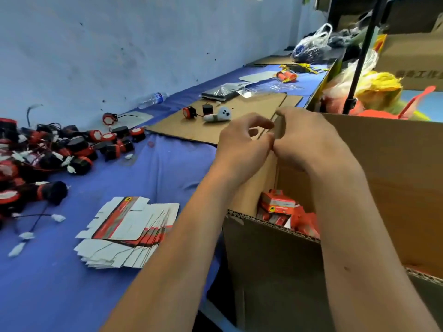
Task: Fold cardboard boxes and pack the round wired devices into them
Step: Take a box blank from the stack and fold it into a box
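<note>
Blue table (167,168); both hands (271,140) meet at carton (383,176) corner

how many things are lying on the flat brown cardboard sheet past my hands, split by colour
On the cardboard sheet:
red-faced round device: 1
black device: 1
white gadget: 1
total: 3

a packing workshop: blue-clothed bench (167,168), heaped devices (48,152), flat box blanks (129,231), big carton (275,259).
</note>
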Available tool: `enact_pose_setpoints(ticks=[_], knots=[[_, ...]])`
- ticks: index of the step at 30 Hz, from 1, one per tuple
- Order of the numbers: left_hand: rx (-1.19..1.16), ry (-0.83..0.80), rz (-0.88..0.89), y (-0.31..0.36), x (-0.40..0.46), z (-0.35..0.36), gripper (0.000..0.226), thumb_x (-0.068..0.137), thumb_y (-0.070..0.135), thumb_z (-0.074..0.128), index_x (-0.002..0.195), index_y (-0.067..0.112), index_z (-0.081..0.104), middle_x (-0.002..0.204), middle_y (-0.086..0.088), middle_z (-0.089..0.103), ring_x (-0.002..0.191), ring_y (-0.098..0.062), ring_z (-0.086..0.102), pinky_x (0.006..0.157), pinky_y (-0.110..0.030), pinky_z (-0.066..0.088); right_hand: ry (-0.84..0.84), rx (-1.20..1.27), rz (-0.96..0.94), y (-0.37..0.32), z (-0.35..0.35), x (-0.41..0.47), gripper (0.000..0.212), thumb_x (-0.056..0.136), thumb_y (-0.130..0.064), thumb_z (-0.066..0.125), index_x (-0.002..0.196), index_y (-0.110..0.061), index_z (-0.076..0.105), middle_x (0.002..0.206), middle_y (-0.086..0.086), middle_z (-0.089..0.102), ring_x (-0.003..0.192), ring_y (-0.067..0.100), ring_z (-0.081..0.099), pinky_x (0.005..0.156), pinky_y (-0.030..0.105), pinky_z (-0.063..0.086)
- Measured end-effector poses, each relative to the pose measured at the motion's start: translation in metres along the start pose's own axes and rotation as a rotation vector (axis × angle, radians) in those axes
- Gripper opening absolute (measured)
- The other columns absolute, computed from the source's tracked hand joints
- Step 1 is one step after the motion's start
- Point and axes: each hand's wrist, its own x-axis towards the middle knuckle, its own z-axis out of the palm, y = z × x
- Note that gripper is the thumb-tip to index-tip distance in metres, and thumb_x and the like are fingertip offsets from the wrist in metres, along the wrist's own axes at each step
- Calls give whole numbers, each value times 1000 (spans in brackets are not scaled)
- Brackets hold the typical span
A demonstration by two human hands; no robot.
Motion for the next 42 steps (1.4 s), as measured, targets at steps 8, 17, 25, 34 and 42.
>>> enact_pose_setpoints(ticks=[8, 17, 25, 34, 42], knots=[[245, 644, -530, -123, -72, -139, 18, 83, 8, 65, 97, 17, 70, 103, -1, 73, 102, -26, 68, 82, -36, 54, -422, 172, -412, -150, 124, -17, 37, 87, -28, 71, 120, -12, 68, 114, 8, 72, 107, 29, 66, 92, 42, 56], [388, 718, -862, -194, -116, -220, 31, 91, 20, 60, 122, 18, 61, 125, -5, 67, 116, -30, 60, 87, -35, 45, -743, -59, -568, -217, 249, -23, 108, 59, -73, 83, 143, -29, 31, 139, 11, 45, 137, 35, 36, 112, 61, 27], [150, 1035, -588, -177, -130, -253, 21, 84, 9, 73, 102, 17, 65, 82, 8, 67, 81, -16, 67, 83, -39, 59, -636, 166, -772, -240, 247, -52, 144, 55, -78, 82, 161, -31, -3, 154, 14, 33, 148, 33, 24, 120, 65, 3], [-295, 824, -827, -166, -290, -367, 13, 94, 5, 59, 94, 12, 70, 77, -6, 71, 56, -13, 67, 49, -22, 53, -772, 443, -1359, -318, 260, -134, 133, 68, -43, 89, 163, -27, -3, 143, 0, 47, 134, 21, 42, 121, 57, 23], [-836, 1020, -424, -188, -345, -395, 45, 97, 52, 62, 120, 14, 68, 131, -15, 69, 115, -28, 70, 91, -40, 60, -1189, 1337, -747, -339, 293, -179, 67, 76, -8, 87, 135, -15, 54, 117, 8, 73, 103, 19, 72, 84, 32, 59]])
